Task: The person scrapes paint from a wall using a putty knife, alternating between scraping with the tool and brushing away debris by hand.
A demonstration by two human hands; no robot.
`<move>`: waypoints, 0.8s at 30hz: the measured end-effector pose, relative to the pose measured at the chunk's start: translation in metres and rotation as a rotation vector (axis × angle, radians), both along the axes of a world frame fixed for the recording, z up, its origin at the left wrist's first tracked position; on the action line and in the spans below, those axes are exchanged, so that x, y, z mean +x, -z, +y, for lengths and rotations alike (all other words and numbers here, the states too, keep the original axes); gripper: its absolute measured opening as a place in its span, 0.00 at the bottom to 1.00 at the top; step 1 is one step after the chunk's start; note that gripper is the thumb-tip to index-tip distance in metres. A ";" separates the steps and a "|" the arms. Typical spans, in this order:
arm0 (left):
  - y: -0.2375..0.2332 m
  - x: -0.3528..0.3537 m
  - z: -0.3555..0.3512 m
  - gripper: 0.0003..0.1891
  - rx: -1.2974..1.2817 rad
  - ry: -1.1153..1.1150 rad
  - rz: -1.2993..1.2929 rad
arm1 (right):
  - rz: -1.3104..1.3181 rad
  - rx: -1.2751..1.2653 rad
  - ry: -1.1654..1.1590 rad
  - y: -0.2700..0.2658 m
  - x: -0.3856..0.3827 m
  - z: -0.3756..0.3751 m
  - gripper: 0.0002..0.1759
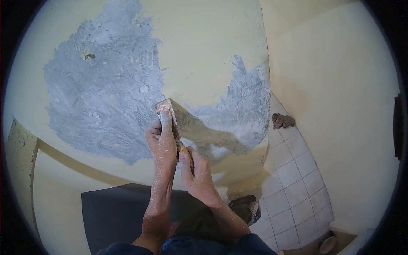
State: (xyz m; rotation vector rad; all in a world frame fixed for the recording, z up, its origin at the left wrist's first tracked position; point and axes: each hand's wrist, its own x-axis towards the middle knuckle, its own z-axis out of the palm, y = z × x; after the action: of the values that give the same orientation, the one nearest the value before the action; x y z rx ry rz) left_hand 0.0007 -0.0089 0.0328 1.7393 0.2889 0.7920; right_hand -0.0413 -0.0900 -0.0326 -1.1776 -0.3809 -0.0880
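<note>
A paint scraper (165,104) is held in front of the wall, its dusty blade pointing up and slightly left. My left hand (162,142) grips the blade from the left, with the thumb laid along its face. Lower down, my right hand (198,175) is wrapped round the scraper's wooden handle. Behind the blade tip lies a large rough grey patch (104,97) where the pale yellow paint (204,46) is off the wall. A second grey patch (250,100) reaches the wall's right edge. Fine white dust covers both hands and forearms.
White floor tiles (295,185) run along the right, below another yellow wall (335,85). A brown crumpled rag-like lump (283,121) lies on them. A dark grey panel (114,212) is at lower left, and a small hole (89,56) marks the wall.
</note>
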 end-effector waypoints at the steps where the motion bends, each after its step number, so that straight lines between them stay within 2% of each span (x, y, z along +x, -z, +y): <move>1: 0.003 -0.001 0.003 0.21 -0.002 0.004 0.022 | 0.028 -0.002 0.004 0.004 -0.008 0.000 0.13; 5: 0.002 0.003 -0.003 0.21 0.024 0.004 -0.031 | -0.007 0.043 0.062 0.000 0.002 0.006 0.14; 8: -0.021 0.003 -0.012 0.21 -0.001 0.042 -0.041 | -0.020 0.058 0.048 -0.011 0.000 0.002 0.14; 11: 0.001 -0.002 0.009 0.21 0.020 0.011 0.053 | 0.048 0.075 0.027 -0.006 -0.008 0.009 0.14; 14: -0.018 -0.007 -0.002 0.21 0.020 0.046 0.088 | 0.057 0.061 0.001 -0.012 -0.007 0.006 0.14; 20: 0.006 0.002 0.017 0.21 0.163 0.033 0.010 | 0.048 0.076 0.070 0.002 -0.004 0.023 0.15; 24: -0.017 0.007 0.005 0.21 0.081 0.041 0.002 | 0.047 0.041 0.017 -0.018 0.001 0.010 0.15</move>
State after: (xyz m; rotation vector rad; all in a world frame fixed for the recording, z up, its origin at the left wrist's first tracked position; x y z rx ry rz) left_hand 0.0075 -0.0042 0.0499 1.8160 0.2247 0.7810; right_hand -0.0399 -0.0801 -0.0141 -1.1405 -0.3259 -0.0826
